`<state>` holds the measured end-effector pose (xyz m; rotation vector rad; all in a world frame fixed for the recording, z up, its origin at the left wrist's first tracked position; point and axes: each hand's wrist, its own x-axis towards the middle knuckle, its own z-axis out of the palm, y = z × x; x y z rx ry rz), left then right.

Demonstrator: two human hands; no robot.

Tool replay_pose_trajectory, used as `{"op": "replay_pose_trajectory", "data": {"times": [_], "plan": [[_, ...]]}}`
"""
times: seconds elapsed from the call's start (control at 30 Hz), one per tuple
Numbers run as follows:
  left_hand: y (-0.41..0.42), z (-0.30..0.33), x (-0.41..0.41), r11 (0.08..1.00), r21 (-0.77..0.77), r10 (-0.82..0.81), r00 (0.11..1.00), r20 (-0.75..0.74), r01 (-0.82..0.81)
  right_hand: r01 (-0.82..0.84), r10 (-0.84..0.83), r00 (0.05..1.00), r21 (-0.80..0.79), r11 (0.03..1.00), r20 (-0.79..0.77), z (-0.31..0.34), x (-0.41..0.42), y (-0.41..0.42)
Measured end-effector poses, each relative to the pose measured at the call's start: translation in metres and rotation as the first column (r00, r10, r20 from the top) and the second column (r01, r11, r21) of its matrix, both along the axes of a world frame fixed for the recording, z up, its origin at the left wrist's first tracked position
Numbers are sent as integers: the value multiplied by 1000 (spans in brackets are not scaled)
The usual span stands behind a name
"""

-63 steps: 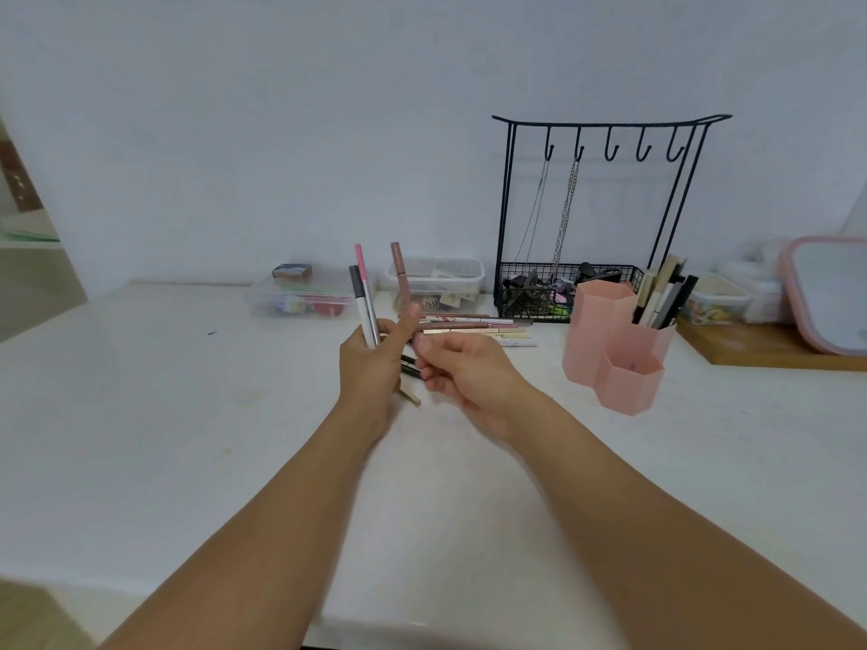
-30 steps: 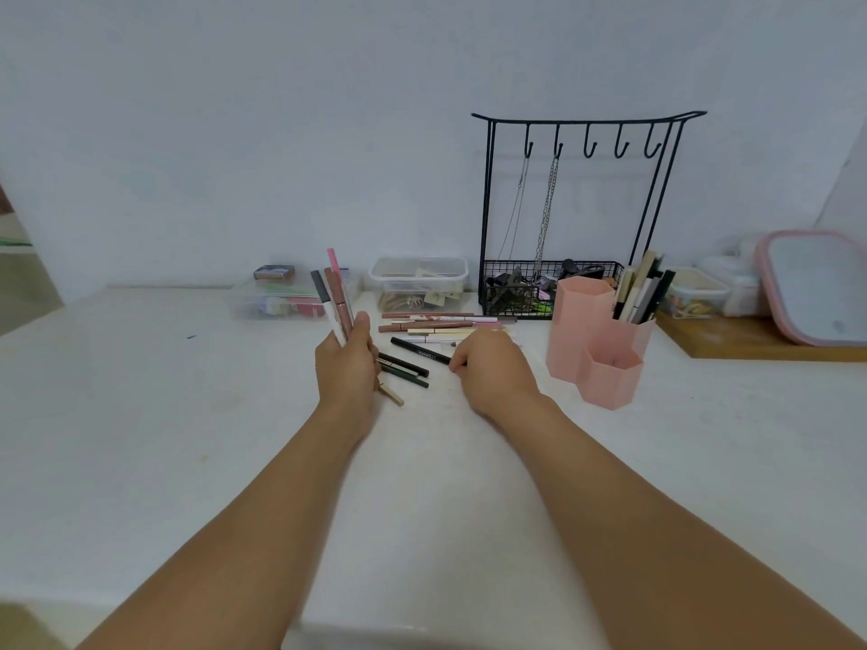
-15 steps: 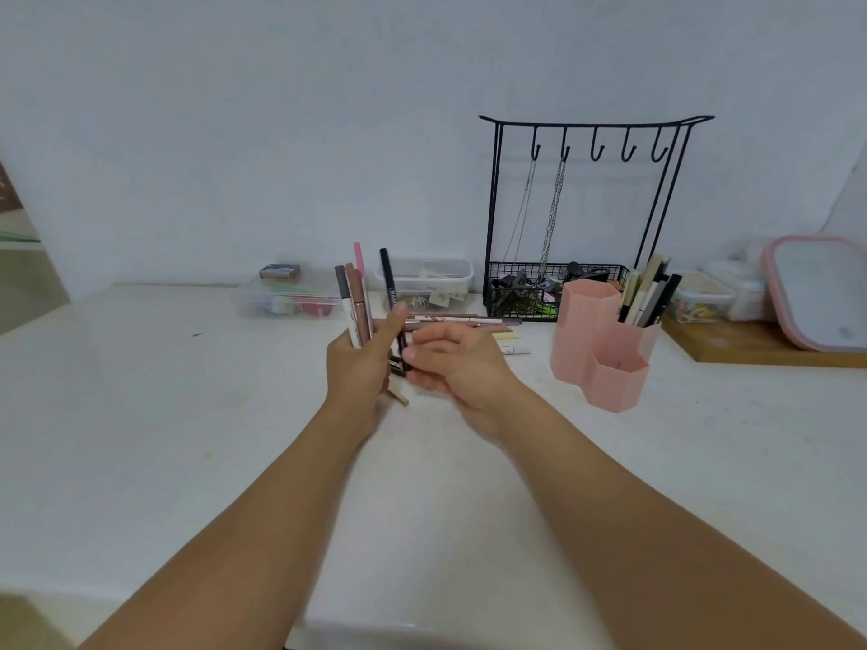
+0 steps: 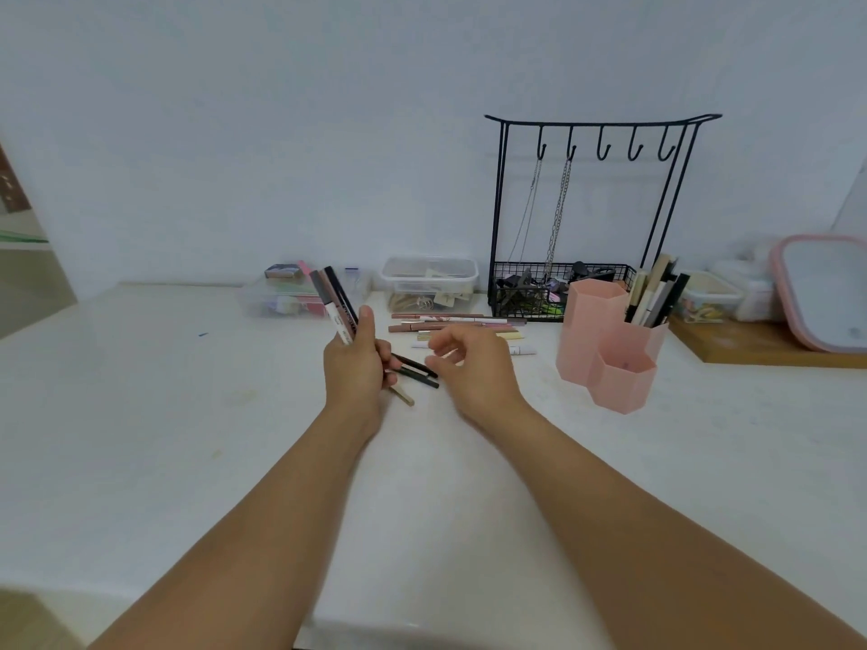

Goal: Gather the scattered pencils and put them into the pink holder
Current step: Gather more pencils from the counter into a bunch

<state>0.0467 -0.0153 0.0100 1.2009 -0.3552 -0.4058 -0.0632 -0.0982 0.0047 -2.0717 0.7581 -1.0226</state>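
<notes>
My left hand (image 4: 354,368) grips a bundle of pencils (image 4: 334,302) that stick up and lean left. My right hand (image 4: 469,368) hovers just right of it, fingers apart and holding nothing. Between the two hands a few dark pencils (image 4: 417,373) lie on the white table. Further back, several brown, pink and white pencils (image 4: 450,323) lie in a row. The pink holder (image 4: 605,342), made of hexagonal cups, stands to the right; its rear cup holds several pencils (image 4: 654,295).
A black wire jewellery stand (image 4: 586,218) with a basket stands behind the holder. Clear plastic boxes (image 4: 427,281) sit along the wall. A wooden board (image 4: 760,344) with a pink-rimmed mirror (image 4: 825,293) is at the far right.
My right hand passed a black pencil into the bundle in my left hand, then let go and drew away to the right with fingers spread.
</notes>
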Motion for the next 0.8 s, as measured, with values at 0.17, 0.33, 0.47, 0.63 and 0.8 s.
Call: {"op": "replay_pose_trajectory", "data": {"times": [0.17,0.33,0.47,0.63,0.8], "plan": [[2,2,1,998,-21,59,995,-84,-61,-16,-26,945,-126,992,-327,-7,-1,-7],[0,2,2,999,17,43,993,-107,-41,40,-73,927,-97,995,-367,-1,1,-7],[-1,1,4,999,44,29,993,-112,-24,96,-77,898,23,995,-433,5,-6,-17],[-1,0,2,997,69,-15,998,-69,19,134,-47,922,202,970,-384,14,-19,-22],[2,3,0,996,77,-35,999,-1,35,-107,64,993,550,828,96,21,-22,-9]]}}
